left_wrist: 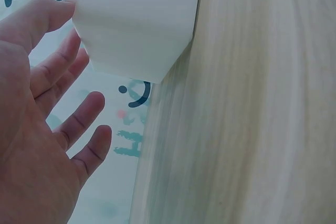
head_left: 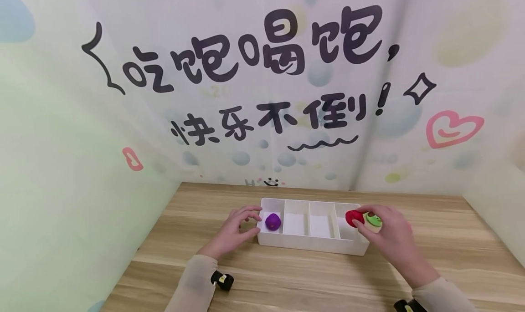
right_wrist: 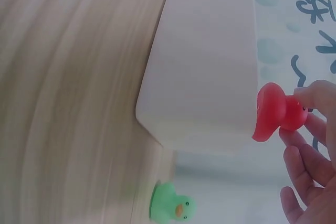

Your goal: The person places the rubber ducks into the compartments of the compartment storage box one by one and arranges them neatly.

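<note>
A long white divided box (head_left: 311, 243) stands on the table. My right hand (head_left: 389, 232) pinches a red rubber duck (head_left: 354, 218) by its head, over the box's right end compartment. In the right wrist view the red duck's (right_wrist: 271, 111) body overlaps the box's rim. At the box's left end, my left hand (head_left: 235, 230) touches the edge with thumb and fingertips, its fingers loosely bent. A round purple toy (head_left: 272, 222) lies in the left end compartment. Past the box's right end sits a green rubber duck (right_wrist: 170, 203), partly hidden by my right hand in the head view.
A wooden table (head_left: 287, 280) carries the box. Behind it hangs a printed white backdrop (head_left: 262, 166) with large black writing, and pale walls close both sides. Something pink (head_left: 410, 227) peeks out behind my right hand.
</note>
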A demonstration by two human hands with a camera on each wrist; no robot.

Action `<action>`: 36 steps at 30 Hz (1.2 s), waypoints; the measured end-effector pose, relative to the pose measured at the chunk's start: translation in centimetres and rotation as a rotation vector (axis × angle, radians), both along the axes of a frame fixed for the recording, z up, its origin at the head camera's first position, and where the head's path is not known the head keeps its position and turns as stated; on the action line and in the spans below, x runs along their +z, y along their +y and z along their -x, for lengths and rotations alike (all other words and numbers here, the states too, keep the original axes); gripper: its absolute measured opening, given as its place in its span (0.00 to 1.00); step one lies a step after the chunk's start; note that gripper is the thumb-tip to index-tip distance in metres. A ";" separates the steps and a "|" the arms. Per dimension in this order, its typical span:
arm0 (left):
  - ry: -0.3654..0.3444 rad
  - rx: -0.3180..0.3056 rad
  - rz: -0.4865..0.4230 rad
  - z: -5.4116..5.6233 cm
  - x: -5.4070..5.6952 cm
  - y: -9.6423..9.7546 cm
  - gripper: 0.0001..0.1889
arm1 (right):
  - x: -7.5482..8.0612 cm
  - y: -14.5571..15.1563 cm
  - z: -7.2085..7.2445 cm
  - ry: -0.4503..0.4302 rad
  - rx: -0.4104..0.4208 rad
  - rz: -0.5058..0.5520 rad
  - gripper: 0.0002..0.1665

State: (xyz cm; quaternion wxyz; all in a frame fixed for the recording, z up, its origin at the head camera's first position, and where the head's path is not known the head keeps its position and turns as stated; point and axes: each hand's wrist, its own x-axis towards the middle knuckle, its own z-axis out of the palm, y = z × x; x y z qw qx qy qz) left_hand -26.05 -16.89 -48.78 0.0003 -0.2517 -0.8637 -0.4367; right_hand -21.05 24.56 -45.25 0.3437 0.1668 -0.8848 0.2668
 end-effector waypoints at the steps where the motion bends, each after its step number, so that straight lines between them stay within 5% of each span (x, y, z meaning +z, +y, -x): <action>1: 0.000 0.000 0.001 0.1 0.0 0.0 0.12 | 0.0 -0.2 0.0 0.006 0.010 0.002 0.22; 8: 0.007 -0.002 -0.007 -0.1 0.1 0.1 0.12 | -0.2 -1.5 0.6 0.027 0.088 0.011 0.22; 17: 0.015 -0.006 -0.004 -0.1 0.1 0.1 0.11 | -0.7 -3.5 0.9 -0.055 0.117 0.032 0.22; 36: -0.010 -0.004 -0.019 0.0 0.1 0.1 0.11 | -0.2 -6.9 1.7 -0.075 0.163 0.026 0.22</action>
